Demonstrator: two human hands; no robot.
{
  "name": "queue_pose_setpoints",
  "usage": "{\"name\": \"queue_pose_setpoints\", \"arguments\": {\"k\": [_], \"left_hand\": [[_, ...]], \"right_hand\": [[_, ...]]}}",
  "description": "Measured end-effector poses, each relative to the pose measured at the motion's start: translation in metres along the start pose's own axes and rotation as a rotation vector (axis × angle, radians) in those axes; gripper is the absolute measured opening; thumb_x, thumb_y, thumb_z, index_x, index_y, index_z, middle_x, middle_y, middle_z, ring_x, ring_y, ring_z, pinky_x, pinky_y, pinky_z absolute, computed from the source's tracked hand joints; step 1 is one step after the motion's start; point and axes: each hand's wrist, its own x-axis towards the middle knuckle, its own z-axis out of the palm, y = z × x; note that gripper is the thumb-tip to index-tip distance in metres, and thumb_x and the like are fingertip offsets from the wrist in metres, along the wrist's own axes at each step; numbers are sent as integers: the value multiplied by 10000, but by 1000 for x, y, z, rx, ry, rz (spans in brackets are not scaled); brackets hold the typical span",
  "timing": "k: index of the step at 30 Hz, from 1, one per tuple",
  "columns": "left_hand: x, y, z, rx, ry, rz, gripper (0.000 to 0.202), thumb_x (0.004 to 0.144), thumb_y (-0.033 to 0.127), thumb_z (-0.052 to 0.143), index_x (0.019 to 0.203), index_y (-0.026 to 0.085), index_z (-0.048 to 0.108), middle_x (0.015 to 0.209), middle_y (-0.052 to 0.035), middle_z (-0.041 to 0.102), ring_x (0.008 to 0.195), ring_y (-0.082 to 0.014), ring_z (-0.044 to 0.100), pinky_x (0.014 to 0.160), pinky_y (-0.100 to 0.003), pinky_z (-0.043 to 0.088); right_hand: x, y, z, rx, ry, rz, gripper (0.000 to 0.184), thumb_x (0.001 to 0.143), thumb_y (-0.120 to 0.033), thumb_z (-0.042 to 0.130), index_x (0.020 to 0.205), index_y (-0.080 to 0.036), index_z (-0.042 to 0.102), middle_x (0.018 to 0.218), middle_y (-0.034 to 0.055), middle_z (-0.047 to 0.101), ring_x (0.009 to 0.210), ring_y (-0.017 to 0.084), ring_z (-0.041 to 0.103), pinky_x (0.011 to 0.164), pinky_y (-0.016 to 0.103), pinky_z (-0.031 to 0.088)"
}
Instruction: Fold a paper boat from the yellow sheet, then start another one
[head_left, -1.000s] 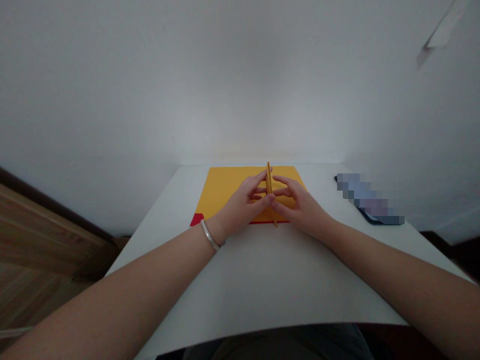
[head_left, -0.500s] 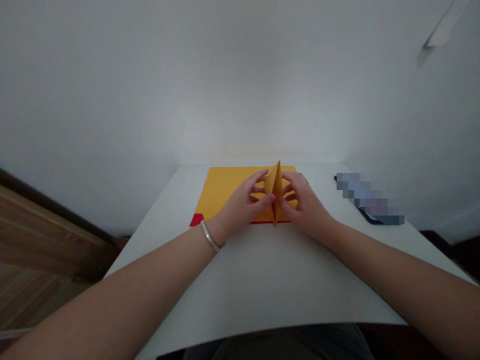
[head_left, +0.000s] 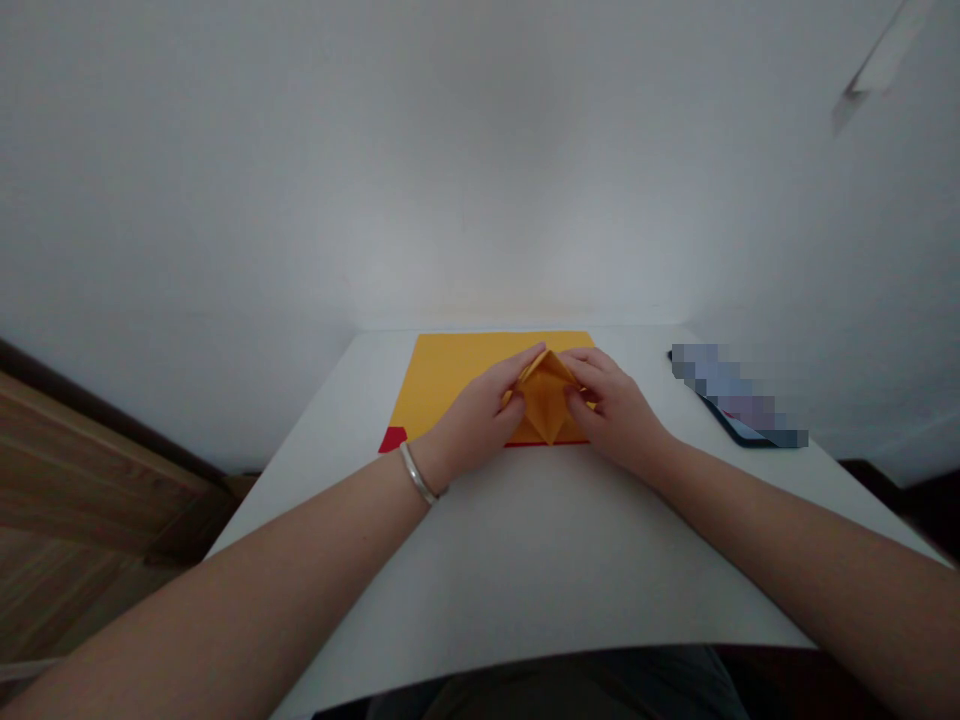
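Between my two hands is a folded piece of yellow paper (head_left: 550, 405), spread into a diamond-shaped pocket with its lower point toward me. My left hand (head_left: 491, 405) grips its left side, thumb in front and fingers behind. On the other side my right hand (head_left: 604, 405) pinches the right edge in the same way. Underneath lies a flat yellow sheet (head_left: 457, 365) with a red corner piece (head_left: 393, 439) at its near left and a red strip along its near edge. The paper's back is hidden by my fingers.
A phone (head_left: 739, 400), its screen blurred out, lies on the right of the white table (head_left: 525, 560). The wall (head_left: 480, 180) rises behind the table. Wooden panelling (head_left: 97, 500) stands at the left.
The folded paper has gone from a narrow, upright shape to a wide open diamond. Its top has come down, and my hands have moved slightly apart, with thumbs pulled outward.
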Motion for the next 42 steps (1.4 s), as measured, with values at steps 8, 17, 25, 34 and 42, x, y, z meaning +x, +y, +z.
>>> {"name": "queue_pose_setpoints", "arguments": {"k": [8,17,25,34,42], "left_hand": [[-1,-11,-3,125,-93,34,541,816,83,348,1337,181,454,1374,-73,504,1275,-184,459,1108,-425,336],[-4,-20,-10,179,-294,71,559,787,39,382,1318,192,465,1356,-81,521,1256,-181,477,1085,-422,363],[-7,-23,-16,179,-366,50,590,740,62,510,1312,194,459,1325,-96,537,1214,-209,509,1053,-418,394],[-6,-19,-17,200,-352,54,580,712,51,499,1274,192,465,1257,-89,562,1145,-207,537,996,-390,430],[-4,-11,-17,491,-327,99,460,761,137,523,1220,174,531,1031,-97,603,963,-226,561,861,-371,467]], "right_hand": [[-3,7,-3,-26,-78,63,545,782,-70,420,1241,-302,600,1240,-14,630,1145,205,577,1029,429,427],[-12,20,-11,-328,-281,-28,461,833,-168,448,1263,-262,584,1303,15,583,1141,227,587,947,416,492],[-14,17,-14,-445,-317,0,411,873,-224,432,1249,-258,593,1159,57,677,979,246,650,796,379,514],[-14,23,-9,-192,-179,235,305,831,-227,467,1061,-237,668,715,10,676,607,153,583,560,275,425],[-13,31,-6,-37,-127,240,260,819,-216,496,976,-245,702,825,13,721,692,160,638,642,297,500]]}}
